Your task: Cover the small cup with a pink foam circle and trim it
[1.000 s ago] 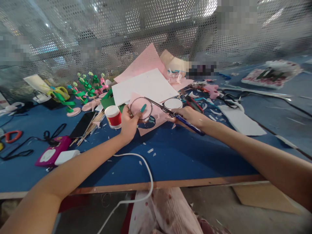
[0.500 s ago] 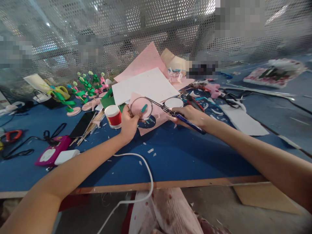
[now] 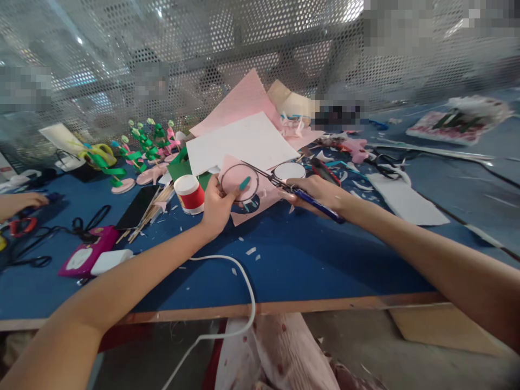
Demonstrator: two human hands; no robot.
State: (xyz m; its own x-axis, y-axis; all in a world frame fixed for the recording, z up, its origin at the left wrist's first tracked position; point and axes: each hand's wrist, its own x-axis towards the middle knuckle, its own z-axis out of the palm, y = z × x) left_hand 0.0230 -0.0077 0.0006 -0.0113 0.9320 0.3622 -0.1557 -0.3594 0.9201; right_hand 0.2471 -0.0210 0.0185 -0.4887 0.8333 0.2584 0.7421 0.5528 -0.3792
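My left hand (image 3: 217, 210) is closed on a piece of pink paper (image 3: 233, 179) with a dark circle outlined on it, the thumb with its teal nail lying flat over the circle. Blue-handled scissors (image 3: 311, 203) are in my right hand (image 3: 320, 189), their long thin blades reaching left to the circle's upper right edge. Whether the blades are parted is hard to make out. Below the held piece lies more pink paper (image 3: 265, 203) on the blue tabletop. A round white disc (image 3: 289, 171) sits just behind the scissors.
Left of my left hand stand a red-and-white tub (image 3: 189, 196), wooden sticks (image 3: 152, 211) and green paper plants (image 3: 156, 135). A purple power block (image 3: 91, 252) and white cable (image 3: 246, 279) lie nearer. Behind are a white sheet (image 3: 239, 142) and scraps. Another person's hand (image 3: 24, 205) is far left.
The held pink piece and my left hand have shifted slightly right and down. My right hand with the scissors has barely moved. Another person's hand has come in at the left edge.
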